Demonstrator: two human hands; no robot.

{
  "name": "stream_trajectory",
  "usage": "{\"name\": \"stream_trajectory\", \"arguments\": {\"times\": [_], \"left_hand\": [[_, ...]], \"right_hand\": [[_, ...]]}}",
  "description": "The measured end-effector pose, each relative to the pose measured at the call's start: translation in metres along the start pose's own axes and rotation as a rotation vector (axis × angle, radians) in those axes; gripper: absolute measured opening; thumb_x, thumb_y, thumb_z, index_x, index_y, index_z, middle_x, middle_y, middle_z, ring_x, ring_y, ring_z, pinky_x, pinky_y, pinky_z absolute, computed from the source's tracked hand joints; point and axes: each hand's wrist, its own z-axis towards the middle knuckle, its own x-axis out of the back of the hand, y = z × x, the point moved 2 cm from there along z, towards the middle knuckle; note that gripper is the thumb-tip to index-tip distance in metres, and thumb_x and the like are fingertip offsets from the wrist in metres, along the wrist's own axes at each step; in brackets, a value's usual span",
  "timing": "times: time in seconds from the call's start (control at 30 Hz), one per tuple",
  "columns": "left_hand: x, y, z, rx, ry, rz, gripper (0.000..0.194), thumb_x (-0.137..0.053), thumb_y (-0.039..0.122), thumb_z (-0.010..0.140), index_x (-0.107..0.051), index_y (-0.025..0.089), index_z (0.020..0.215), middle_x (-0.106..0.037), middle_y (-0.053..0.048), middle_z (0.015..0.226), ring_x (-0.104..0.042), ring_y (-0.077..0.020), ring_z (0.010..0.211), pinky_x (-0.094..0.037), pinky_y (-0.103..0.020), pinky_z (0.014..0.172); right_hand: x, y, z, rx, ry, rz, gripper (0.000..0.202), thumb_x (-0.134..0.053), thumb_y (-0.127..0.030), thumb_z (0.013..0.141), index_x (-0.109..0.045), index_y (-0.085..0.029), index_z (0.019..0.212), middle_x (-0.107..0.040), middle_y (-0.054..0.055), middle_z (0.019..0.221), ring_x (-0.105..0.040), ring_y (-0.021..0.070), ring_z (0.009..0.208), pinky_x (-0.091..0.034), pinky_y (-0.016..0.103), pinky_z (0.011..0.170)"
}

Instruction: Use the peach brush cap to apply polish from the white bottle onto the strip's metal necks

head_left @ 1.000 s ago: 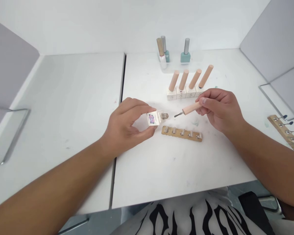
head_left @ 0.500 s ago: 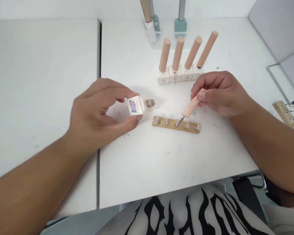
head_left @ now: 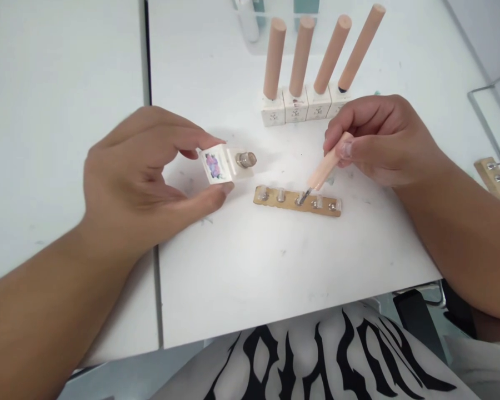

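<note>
Sitting at the bench (head_left: 254, 289), you have black-and-white cloth (head_left: 316, 355) over your lap, right by the front edge. A dark gap (head_left: 154, 239) runs up the bench, and your left arm lies across it. Past that bare front part lies a thin wooden strip (head_left: 289, 195) with five little shiny round bits on it in a row, and small clear pieces sit on them. Your right hand (head_left: 383, 139) is closed in a pinch, thumb and fingers tight on the pink handle of a brush (head_left: 327, 166). The brush slants down, and its wet-looking tip is at the middle spot of the strip; it looks like it touches there. Your left hand (head_left: 141, 172) is curved, partly open, with a white bottle (head_left: 216, 165) held between finger and thumb. The bottle is tipped over, its flower picture faces you, and its neck points toward your right hand. Off to the right is another wooden strip (head_left: 494, 176). Farther back, four white bottles (head_left: 295, 114) with long pink tops stand side by side, touching. Behind them is a clear tray (head_left: 275, 47) with more bottles (head_left: 248, 22), cut off at the top.
</note>
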Motion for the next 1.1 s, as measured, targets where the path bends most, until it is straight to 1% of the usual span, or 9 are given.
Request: {"name": "stream_trajectory", "arguments": {"times": [0.13, 0.3, 0.5, 0.63, 0.7, 0.83, 1.0, 1.1], "left_hand": [[0.0007, 0.0027, 0.0004, 0.02, -0.017, 0.019, 0.03, -0.073, 0.025, 0.072, -0.064, 0.015, 0.099, -0.061, -0.002, 0.085, -0.054, -0.0148, 0.078, -0.049, -0.032, 0.065], [0.0012, 0.0044, 0.0007, 0.057, 0.006, -0.005, 0.026, -0.07, 0.022, 0.074, -0.064, 0.02, 0.1, -0.06, -0.002, 0.084, -0.054, -0.0166, 0.077, -0.049, -0.036, 0.065], [0.0014, 0.0022, -0.0004, 0.031, -0.013, 0.01, 0.031, -0.074, 0.024, 0.071, -0.064, 0.016, 0.1, -0.061, -0.002, 0.087, -0.054, -0.0141, 0.078, -0.049, -0.032, 0.065], [0.0006, 0.0016, -0.0003, 0.013, -0.024, 0.016, 0.027, -0.074, 0.025, 0.072, -0.065, 0.015, 0.096, -0.06, -0.002, 0.087, -0.054, -0.0133, 0.079, -0.049, -0.031, 0.066], [0.0002, 0.0012, -0.0005, 0.004, -0.023, 0.018, 0.03, -0.074, 0.026, 0.071, -0.064, 0.015, 0.097, -0.06, -0.002, 0.087, -0.054, -0.0135, 0.079, -0.049, -0.031, 0.065], [-0.0002, -0.0001, -0.0008, 0.001, -0.008, 0.016, 0.035, -0.074, 0.026, 0.071, -0.063, 0.016, 0.103, -0.06, -0.001, 0.087, -0.055, -0.0141, 0.079, -0.05, -0.032, 0.065], [-0.0011, -0.0014, -0.0007, -0.018, -0.008, 0.027, 0.038, -0.074, 0.032, 0.07, -0.062, 0.019, 0.104, -0.061, 0.0, 0.087, -0.056, -0.0143, 0.078, -0.051, -0.032, 0.064], [-0.0007, -0.0027, -0.0011, 0.011, 0.025, -0.02, 0.037, -0.075, 0.026, 0.069, -0.064, 0.021, 0.103, -0.063, -0.001, 0.085, -0.056, -0.0153, 0.077, -0.051, -0.032, 0.062]], "right_hand": [[0.0004, -0.0004, -0.0003, 0.03, -0.017, 0.016, 0.013, -0.063, -0.007, 0.072, -0.069, -0.019, 0.074, -0.055, -0.003, 0.055, -0.049, 0.0075, 0.054, -0.039, 0.023, 0.053], [-0.0003, -0.0009, 0.0004, 0.056, -0.01, 0.041, 0.013, -0.061, -0.007, 0.071, -0.069, -0.017, 0.073, -0.055, -0.003, 0.054, -0.049, 0.0066, 0.053, -0.037, 0.022, 0.051], [-0.0007, -0.0007, 0.0003, 0.089, 0.004, 0.074, 0.013, -0.061, -0.007, 0.071, -0.07, -0.015, 0.074, -0.055, -0.004, 0.053, -0.049, 0.0062, 0.052, -0.037, 0.021, 0.05], [-0.002, -0.0008, -0.0005, 0.098, -0.007, 0.051, 0.014, -0.059, -0.007, 0.072, -0.07, -0.016, 0.075, -0.055, -0.005, 0.054, -0.049, 0.0056, 0.053, -0.037, 0.02, 0.051], [-0.0031, -0.0008, -0.0007, 0.112, -0.014, 0.05, 0.016, -0.058, -0.005, 0.072, -0.07, -0.016, 0.075, -0.055, -0.005, 0.054, -0.049, 0.0054, 0.053, -0.037, 0.02, 0.051], [-0.0039, -0.0006, -0.0003, 0.141, -0.009, 0.063, 0.017, -0.058, -0.004, 0.07, -0.07, -0.015, 0.075, -0.057, -0.005, 0.055, -0.049, 0.0057, 0.053, -0.036, 0.021, 0.05], [-0.0025, -0.0014, -0.0005, 0.144, 0.03, 0.063, 0.018, -0.059, -0.005, 0.07, -0.071, -0.017, 0.075, -0.054, -0.004, 0.053, -0.05, 0.0075, 0.053, -0.035, 0.023, 0.051], [-0.0022, -0.0023, -0.0011, 0.144, 0.034, 0.064, 0.015, -0.061, -0.008, 0.072, -0.071, -0.019, 0.074, -0.053, -0.004, 0.053, -0.05, 0.0094, 0.055, -0.036, 0.025, 0.051]]}}
